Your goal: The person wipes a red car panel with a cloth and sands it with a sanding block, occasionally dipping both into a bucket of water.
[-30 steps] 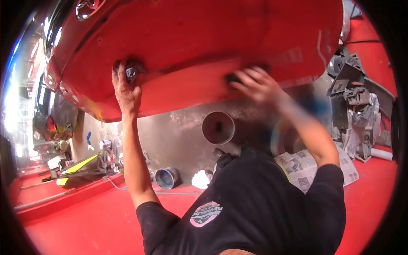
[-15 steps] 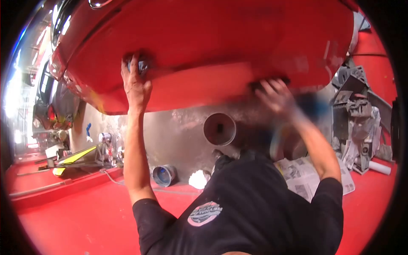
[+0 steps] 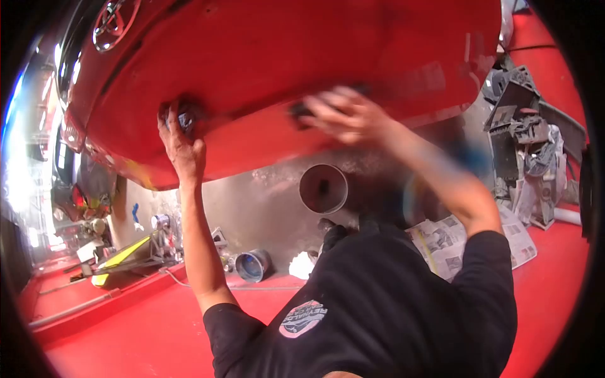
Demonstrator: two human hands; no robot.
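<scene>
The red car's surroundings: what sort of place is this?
Probably a car body workshop: the right hand holds a dark pad at the red car, with newspaper spread and grey parts heaped nearby.

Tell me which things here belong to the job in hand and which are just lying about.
In use, apparently:
- left hand, at dark shiny object
- right hand, with blurred dark block
- red car panel

Lying about, apparently:
- newspaper
- white crumpled wad
- grey plastic parts
- blue-stained bucket
- larger bucket (use unclear)
</scene>
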